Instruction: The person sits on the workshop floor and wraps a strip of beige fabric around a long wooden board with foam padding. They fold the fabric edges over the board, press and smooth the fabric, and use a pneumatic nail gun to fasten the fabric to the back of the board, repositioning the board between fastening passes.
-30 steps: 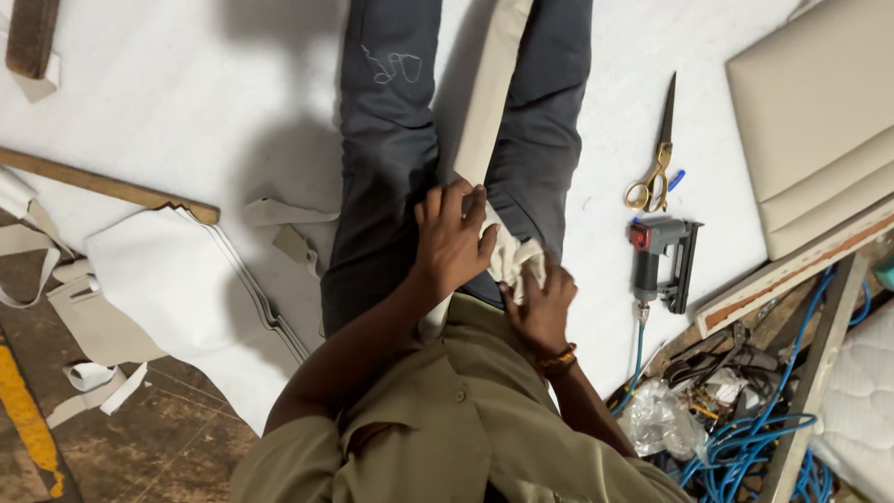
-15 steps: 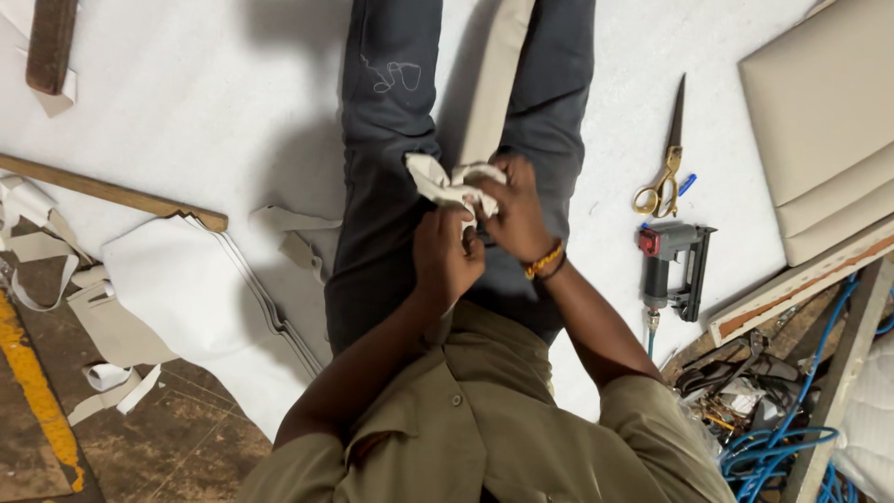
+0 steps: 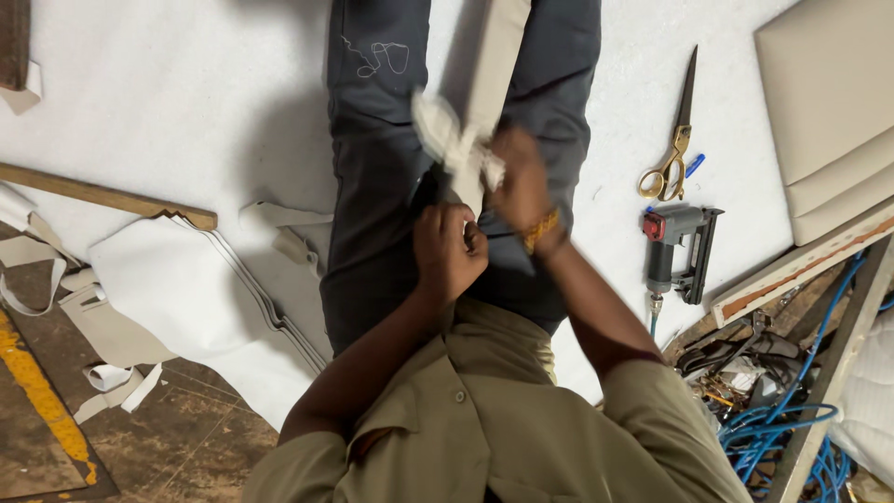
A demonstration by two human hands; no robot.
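Note:
I sit on white sheeting with my legs in dark trousers (image 3: 372,186) stretched out. A long beige strip (image 3: 498,56) lies between my legs. My right hand (image 3: 521,186) grips a bunched end of cream fabric (image 3: 447,140) over my lap and is blurred by motion. My left hand (image 3: 449,250) is closed just below it, pinching the strip's near end against my thigh.
Gold-handled scissors (image 3: 672,154) and a pneumatic stapler (image 3: 678,251) lie on the sheeting to my right. Beige padded panels (image 3: 829,121) are at the far right, blue hose (image 3: 773,428) and clutter below them. A wooden batten (image 3: 102,194) and fabric offcuts (image 3: 102,326) lie left.
My right hand has lifted the bunched fabric up my lap, away from my body. My left hand has stayed low and closed on the strip.

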